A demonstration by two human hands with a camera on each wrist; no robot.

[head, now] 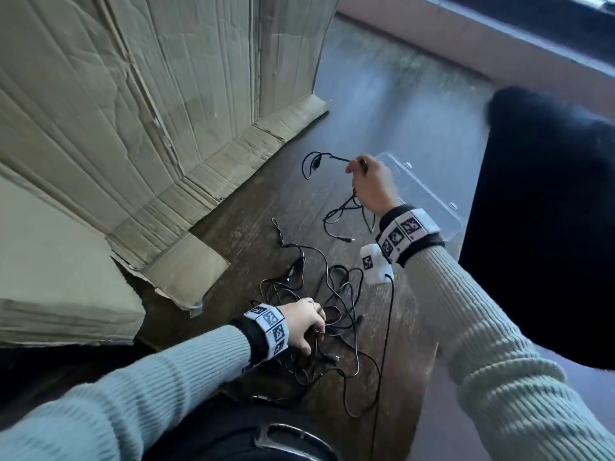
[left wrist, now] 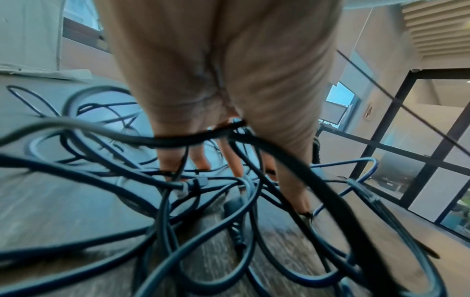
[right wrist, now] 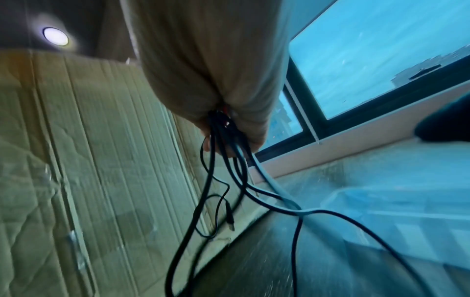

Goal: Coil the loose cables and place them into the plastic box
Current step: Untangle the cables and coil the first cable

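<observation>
A tangle of loose black cables [head: 296, 267] lies on the dark wooden floor in front of me. My left hand [head: 306, 324] reaches down into it. In the left wrist view its fingers [left wrist: 175, 156] point fairly straight down among the cables [left wrist: 162, 211], and one strand crosses them. My right hand [head: 367, 184] is raised and grips several strands of one black cable [head: 336, 158]. That cable loops out to the left and hangs down to the floor. The right wrist view shows the strands [right wrist: 211, 180] dropping from the fist [right wrist: 216, 80]. The clear plastic box [head: 432, 201] sits open just behind the right hand.
Large flattened cardboard sheets [head: 133, 111] lean and lie at the left. A big dark object [head: 549, 211] stands at the right, beside the box. A wall ledge [head: 466, 38] under a window runs along the far side. The box [right wrist: 381, 201] sits low on the floor.
</observation>
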